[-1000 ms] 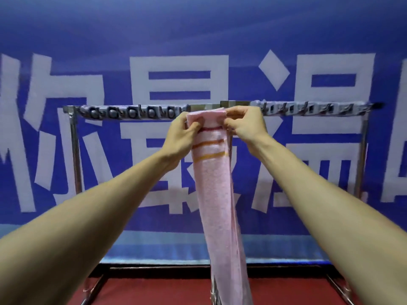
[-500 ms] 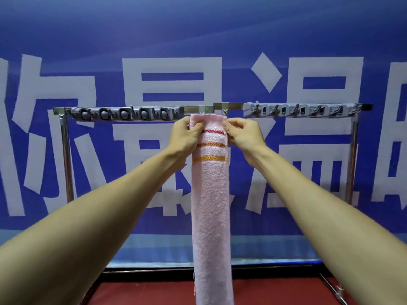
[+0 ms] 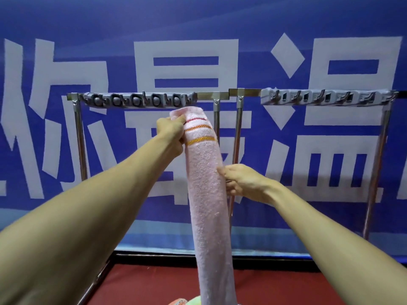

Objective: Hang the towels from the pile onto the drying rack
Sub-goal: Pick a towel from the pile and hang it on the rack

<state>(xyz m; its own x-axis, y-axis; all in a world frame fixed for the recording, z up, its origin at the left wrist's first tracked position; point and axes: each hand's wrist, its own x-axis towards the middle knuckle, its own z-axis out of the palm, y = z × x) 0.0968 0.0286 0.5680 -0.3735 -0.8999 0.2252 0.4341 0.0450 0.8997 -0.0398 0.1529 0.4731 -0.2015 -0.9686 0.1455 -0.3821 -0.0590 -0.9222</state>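
L fingers point(image 3: 181, 139) curl round the left edge of the pink towel point(image 3: 206, 177) just under its top fold, thumb pressed on the front by the red stripe, so the L hand point(image 3: 170, 131) grips the cloth firmly. R fingers point(image 3: 229, 189) are curled at the towel's right edge abt halfway down the visible length, thumb tip on the front face. The R hand point(image 3: 243, 181) looks to pinch that edge, tho the fingertips behind are hidden. Both forearms reach in from the btm corners of the view. Towel is narrow, w/ red, orange & yellow stripes near the top. It hangs long from the L hand's grip, down past the btm of the view. Its top end sits just below the top rail point(image 3: 204, 96) of the drying rack point(image 3: 77, 137), in front of it, near the rail's ctr & just left of the two ctr uprights point(image 3: 216, 119); can't tell if it touches any bar. Rack is shiny metal tube. A grey hook strip point(image 3: 136, 100) runs along the rail's left half & a paler hook strip point(image 3: 326, 97) along its right half. Behind the rack: blue banner point(image 3: 198, 23) w/ big white characters. Below: red floor point(image 3: 154, 282). At the btm edge, just left of the towel's lower end, a bit of green & orange cloth point(image 3: 185, 301) peeks in.
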